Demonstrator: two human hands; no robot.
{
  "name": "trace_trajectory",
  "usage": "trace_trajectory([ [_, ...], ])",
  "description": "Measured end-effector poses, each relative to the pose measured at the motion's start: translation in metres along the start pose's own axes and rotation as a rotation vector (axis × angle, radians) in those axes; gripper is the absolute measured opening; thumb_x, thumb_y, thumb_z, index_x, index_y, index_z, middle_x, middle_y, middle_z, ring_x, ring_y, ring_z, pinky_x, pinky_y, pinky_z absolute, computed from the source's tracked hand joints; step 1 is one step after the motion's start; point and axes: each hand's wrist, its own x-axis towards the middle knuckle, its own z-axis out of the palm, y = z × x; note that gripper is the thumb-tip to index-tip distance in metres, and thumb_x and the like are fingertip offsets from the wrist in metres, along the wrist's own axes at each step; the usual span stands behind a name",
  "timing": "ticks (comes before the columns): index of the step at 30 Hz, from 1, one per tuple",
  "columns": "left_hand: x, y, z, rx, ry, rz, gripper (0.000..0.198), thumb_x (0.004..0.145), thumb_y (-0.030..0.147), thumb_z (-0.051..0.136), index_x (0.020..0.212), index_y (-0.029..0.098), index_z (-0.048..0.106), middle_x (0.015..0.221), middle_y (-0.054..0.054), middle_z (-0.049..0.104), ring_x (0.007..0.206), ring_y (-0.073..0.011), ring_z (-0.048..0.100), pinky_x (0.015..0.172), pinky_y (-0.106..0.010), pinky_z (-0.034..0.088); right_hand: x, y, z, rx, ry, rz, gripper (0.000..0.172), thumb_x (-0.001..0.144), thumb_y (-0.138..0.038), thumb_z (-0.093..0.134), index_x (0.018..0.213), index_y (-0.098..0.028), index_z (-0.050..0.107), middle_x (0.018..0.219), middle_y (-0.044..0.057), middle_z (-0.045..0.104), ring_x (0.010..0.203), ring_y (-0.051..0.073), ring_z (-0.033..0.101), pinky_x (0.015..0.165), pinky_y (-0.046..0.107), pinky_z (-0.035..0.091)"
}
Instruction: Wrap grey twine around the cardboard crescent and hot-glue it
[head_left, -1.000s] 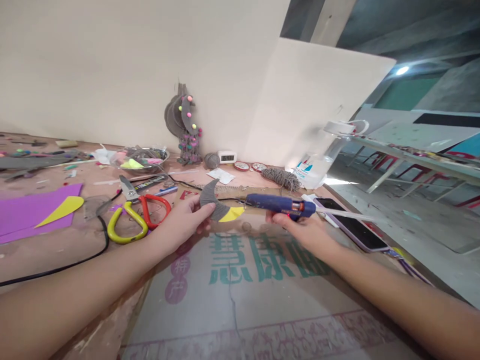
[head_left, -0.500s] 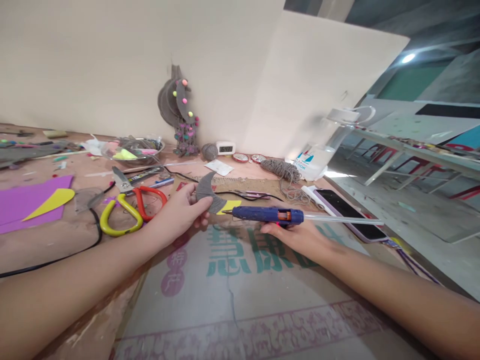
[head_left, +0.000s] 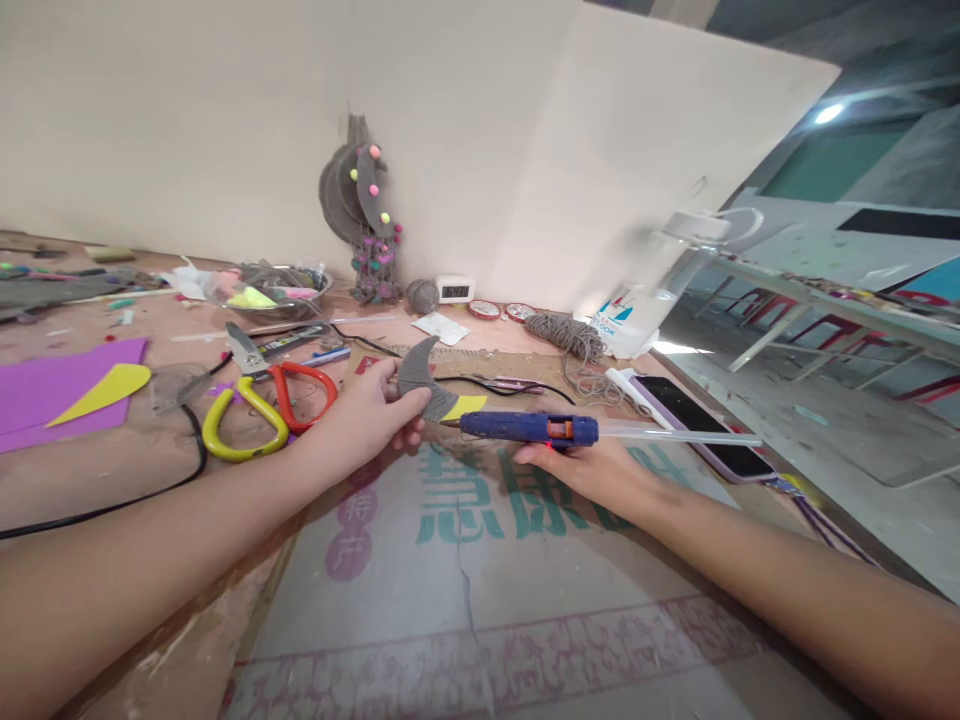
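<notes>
Between the thumb and fingers of my left hand (head_left: 386,405) is a crescent moon shape (head_left: 420,378), mostly wrapped in grey yarn. Its lower right end shows bare yellow (head_left: 466,406). My right hand (head_left: 585,462) is closed round a blue hot glue gun (head_left: 517,428), which points left. A long clear glue stick (head_left: 675,434) sticks out of its back end. The metal nozzle is at the lower edge of the crescent, near where the yarn meets the yellow; whether it touches cannot be made out. Beneath both hands lies a printed cardboard sheet (head_left: 390,620).
Scissors (head_left: 244,420) with yellow and red handles and purple sheets (head_left: 71,395) lie left. Behind stand a bowl of scraps (head_left: 274,292), a grey yarn ball (head_left: 422,296), a small clock (head_left: 455,290) and a yarn hank (head_left: 566,337). A bottle (head_left: 645,290) and phone (head_left: 701,425) are right.
The glue gun has shifted slightly left, so its nozzle now sits at the yarn-wrapped part near the yellow end. The crescent stays in my left hand. The camera view has shifted a little.
</notes>
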Motion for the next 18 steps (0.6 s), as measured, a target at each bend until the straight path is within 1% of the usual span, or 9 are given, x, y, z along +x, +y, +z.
trace_trajectory([
  [7, -0.0003, 0.0021, 0.0005, 0.015, 0.0, -0.001, 0.018, 0.078, 0.029, 0.053, 0.089, 0.019, 0.044, 0.05, 0.006, 0.052, 0.04, -0.0072, 0.05, 0.036, -0.014, 0.036, 0.0002, -0.0009, -0.0003, 0.004, -0.023, 0.039, 0.03, 0.072, -0.048, 0.059, 0.072, -0.02, 0.048, 0.062, -0.003, 0.045, 0.058, 0.012, 0.044, 0.053, 0.022, 0.038],
  [10, 0.0003, 0.0018, 0.0007, 0.025, 0.0, 0.007, 0.018, 0.078, 0.029, 0.054, 0.089, 0.02, 0.043, 0.051, 0.006, 0.052, 0.041, -0.0076, 0.051, 0.036, -0.014, 0.036, -0.0002, 0.0001, 0.0003, 0.011, -0.025, 0.033, 0.03, 0.072, -0.048, 0.059, 0.074, -0.02, 0.049, 0.063, -0.003, 0.047, 0.059, 0.011, 0.045, 0.053, 0.021, 0.038],
  [14, 0.0003, 0.0023, 0.0009, 0.031, 0.0, 0.004, 0.016, 0.079, 0.029, 0.053, 0.088, 0.02, 0.043, 0.051, 0.007, 0.052, 0.04, -0.0073, 0.051, 0.036, -0.014, 0.037, -0.0005, -0.0002, 0.0005, 0.006, -0.009, 0.027, 0.03, 0.071, -0.048, 0.06, 0.073, -0.02, 0.05, 0.063, -0.003, 0.047, 0.058, 0.011, 0.046, 0.053, 0.021, 0.038],
  [18, -0.0001, 0.0041, 0.0014, 0.034, 0.0, -0.01, 0.015, 0.079, 0.027, 0.052, 0.088, 0.019, 0.043, 0.05, 0.007, 0.052, 0.039, -0.0067, 0.05, 0.035, -0.013, 0.036, -0.0009, -0.0016, 0.0001, 0.016, -0.007, 0.057, 0.03, 0.07, -0.049, 0.06, 0.075, -0.02, 0.051, 0.063, -0.003, 0.048, 0.058, 0.012, 0.046, 0.052, 0.021, 0.038],
])
